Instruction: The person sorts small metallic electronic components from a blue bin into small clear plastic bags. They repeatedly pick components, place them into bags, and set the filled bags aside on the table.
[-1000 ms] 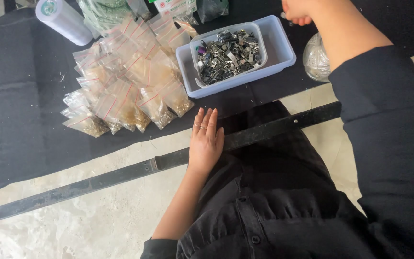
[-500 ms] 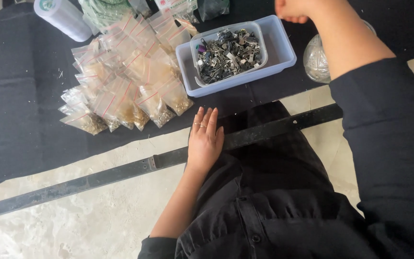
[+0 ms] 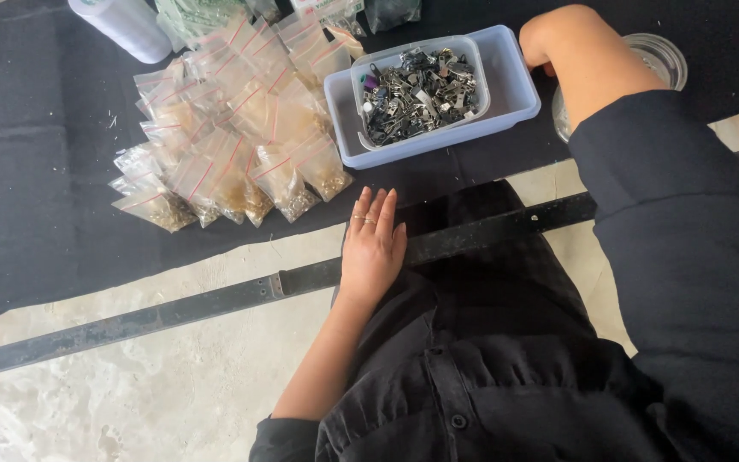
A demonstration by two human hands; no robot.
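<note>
Nearby, the left hand (image 3: 373, 248) lies flat and open, holding nothing, on the black counter (image 3: 36, 171) edge just near of the small clear bags (image 3: 233, 128). Farther right, the right hand (image 3: 545, 43) reaches beside the blue tray (image 3: 519, 90) of metal parts (image 3: 416, 90); its grip cannot be told.

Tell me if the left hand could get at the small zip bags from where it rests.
Probably yes. The left hand lies flat at the edge of the black cloth, and the nearest zip bags sit just ahead and to its left, with only bare cloth between them.
</note>
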